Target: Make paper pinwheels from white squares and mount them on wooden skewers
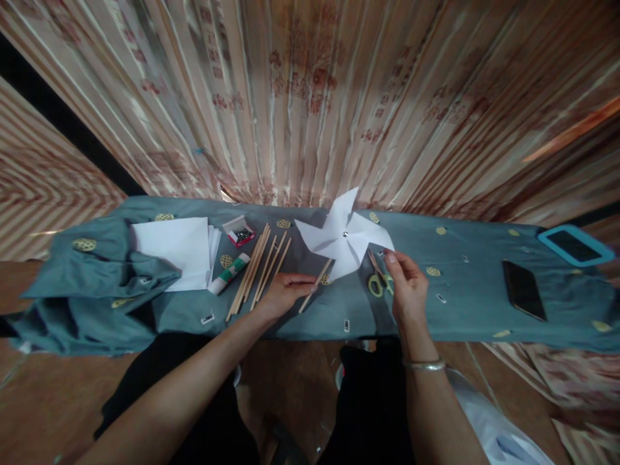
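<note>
A white paper pinwheel (334, 237) with a small dark pin at its centre is held up over the cloth-covered table. My left hand (285, 292) grips its thin wooden stick (308, 299) between thumb and fingers. The fingers of my right hand (409, 284) are pinched together at the tip of the pinwheel's right blade. Just left of that hand lies a pair of scissors (375, 285) with yellow-green handles, partly covered by the hand. Several loose wooden sticks (264, 265) lie to the left of my left hand.
A glue stick (230, 274), an open small box of dark pins (238, 232) and a stack of white paper (172, 248) lie on the left. On the right are a black phone (524, 290) and a blue-framed tablet (575, 245). A pleated curtain (310, 129) hangs behind the table.
</note>
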